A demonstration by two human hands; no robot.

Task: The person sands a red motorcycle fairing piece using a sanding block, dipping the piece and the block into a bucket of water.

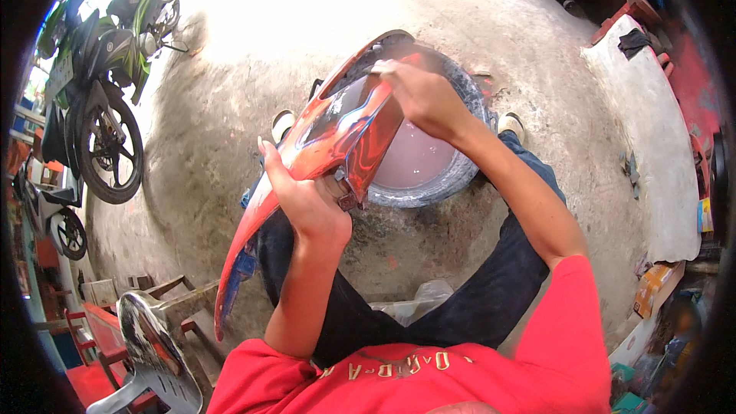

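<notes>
A long red motorcycle fairing [322, 138], with blue lines and a dark glossy area, lies diagonally across my lap and over a worn round tub [422, 192] of cloudy pinkish liquid [410, 161]. My left hand [307, 199] grips the fairing near its middle, thumb raised along the left side. My right hand [414, 96] is closed at the fairing's upper part, above the tub; whatever small thing is pinched in its fingers is too unclear to name.
Parked motorbikes [100, 80] line the left. A chair [161, 353] and wooden pieces [176, 287] sit at lower left. A pale slab [644, 146] runs along the right, with a dark cloth [633, 43] on it and assorted items [658, 287] below. My shoes [510, 124] flank the tub.
</notes>
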